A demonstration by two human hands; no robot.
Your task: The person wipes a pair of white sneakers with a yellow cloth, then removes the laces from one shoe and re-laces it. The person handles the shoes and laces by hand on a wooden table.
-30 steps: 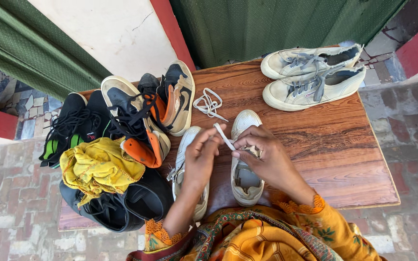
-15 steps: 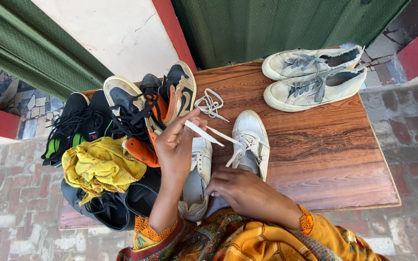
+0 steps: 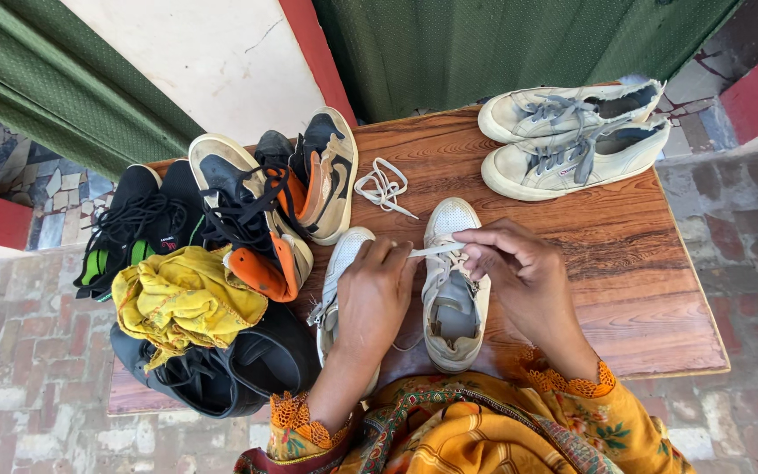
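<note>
A pair of worn white sneakers lies on the wooden table [image 3: 607, 263] in front of me. Over the right sneaker [image 3: 454, 290] my left hand [image 3: 377, 294] pinches one end of its white shoelace [image 3: 434, 251]. My right hand [image 3: 524, 272] is at the lace's other side, fingers closed on it near the eyelets, and the lace is stretched between both hands. The left sneaker [image 3: 341, 263] lies partly under my left wrist.
A loose white lace [image 3: 382, 188] lies coiled further back. A grey-white laced pair [image 3: 572, 139] stands at the far right. On the left are black-orange high-tops [image 3: 282, 197], black-green shoes [image 3: 129, 228], a yellow cloth [image 3: 182, 298] and black shoes [image 3: 221, 373].
My left hand has dropped from pulling the lace up and left, back down to the right sneaker. My right hand has risen from the heel to the eyelets and taken the lace.
</note>
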